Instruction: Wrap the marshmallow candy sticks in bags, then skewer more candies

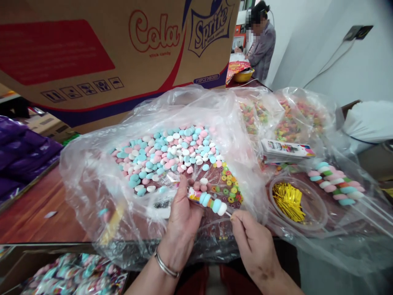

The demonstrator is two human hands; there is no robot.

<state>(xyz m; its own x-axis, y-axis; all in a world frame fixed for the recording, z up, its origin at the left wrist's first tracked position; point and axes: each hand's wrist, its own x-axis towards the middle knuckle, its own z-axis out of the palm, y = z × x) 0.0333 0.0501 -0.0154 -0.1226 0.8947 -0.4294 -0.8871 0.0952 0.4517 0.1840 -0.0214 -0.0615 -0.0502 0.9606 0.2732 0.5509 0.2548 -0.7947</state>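
Note:
My left hand [183,219], a bangle on its wrist, grips a candy skewer [211,201] of blue and white marshmallow pieces inside a small printed wrapper. My right hand [251,239] pinches the thin stick end of that skewer. Both hands are closed, just in front of a big clear plastic bag [92,176] holding several pink, blue and white marshmallow candies [167,153] and a patch of small coloured candy rings [229,186].
A brown Cola/Sprite carton [101,53] looms at the back left. To the right lie a clear bowl of gold twist ties [288,198], finished skewers [336,184], printed cards [287,149] and more candy bags [285,116]. Another person [260,41] works far back. Wrapped candies [76,274] fill a tray below left.

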